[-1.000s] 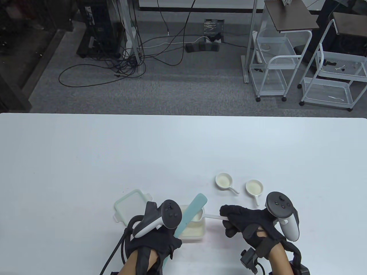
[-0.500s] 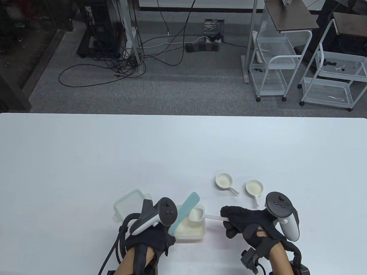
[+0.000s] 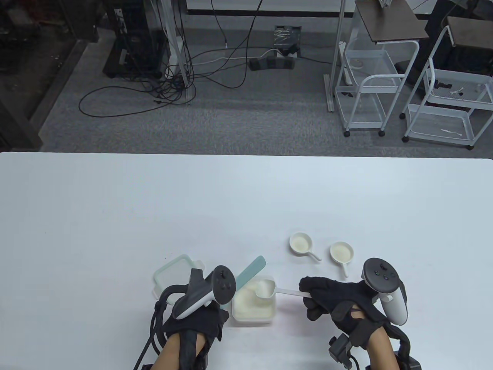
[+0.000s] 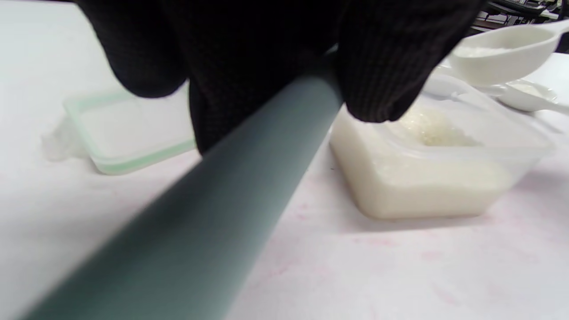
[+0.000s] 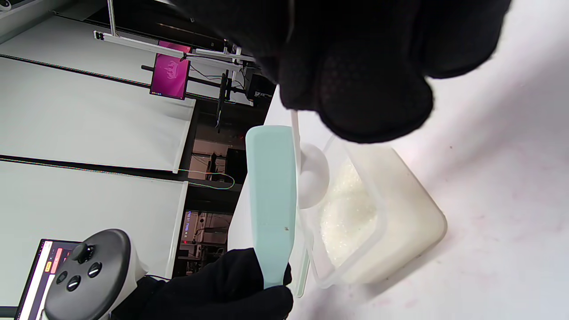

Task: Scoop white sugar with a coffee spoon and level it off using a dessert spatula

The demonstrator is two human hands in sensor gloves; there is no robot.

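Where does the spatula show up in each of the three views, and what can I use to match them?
Table view: spatula low centre, angled up-right from the left hand, beside the sugar tub.
Left wrist view: its blurred grey-green handle runs from bottom left up to the fingers.
Right wrist view: pale blade upright at centre.
Shared landmark: the sugar tub, seen in all three.

Sugar tub (image 3: 253,307): on the table (image 3: 115,216), lower centre of frame, between both hands.
Lid (image 3: 173,274): just left of the tub, slightly above it.
Spatula (image 3: 250,271): held in the left hand (image 3: 196,322), slanting up-right past the tub's upper-left corner.
Spoon (image 3: 269,290): over the tub's upper right, handle running right into the right hand (image 3: 339,304).
Two small dishes (image 3: 300,243) (image 3: 341,252): side by side, upper right of the tub, above the right hand.
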